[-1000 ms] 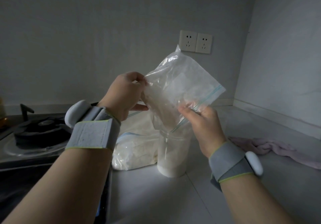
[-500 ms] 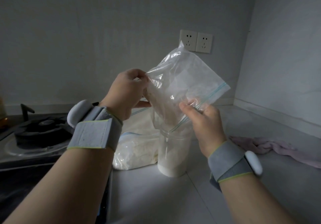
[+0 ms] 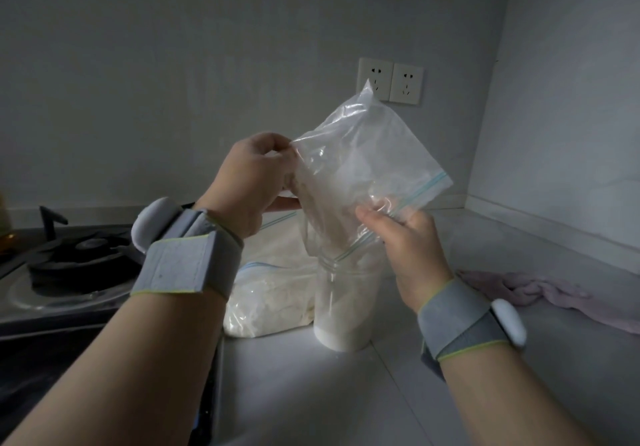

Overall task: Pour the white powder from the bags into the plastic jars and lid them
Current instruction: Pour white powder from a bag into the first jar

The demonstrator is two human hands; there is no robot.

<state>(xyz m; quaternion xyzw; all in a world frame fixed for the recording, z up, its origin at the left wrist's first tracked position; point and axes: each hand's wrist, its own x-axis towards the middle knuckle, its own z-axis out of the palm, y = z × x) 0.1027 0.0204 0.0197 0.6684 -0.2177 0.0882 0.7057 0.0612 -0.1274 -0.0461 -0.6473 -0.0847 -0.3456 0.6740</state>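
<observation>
Bag [image 3: 367,161] veils jar [image 3: 346,307] mouth, L hand's [image 3: 249,182] fingers.

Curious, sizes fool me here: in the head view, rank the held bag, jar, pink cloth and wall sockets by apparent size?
1. held bag, though nearest the camera.
2. jar and pink cloth: about alike; cloth runs off frame.
3. wall sockets, farthest away.

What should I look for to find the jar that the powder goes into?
Look below the twin wall sockets to the counter. There, under the held-up zip bag, stands the clear plastic jar. Unlike the slumped powder bags at its left, it is rigid, upright and cylindrical.
</observation>
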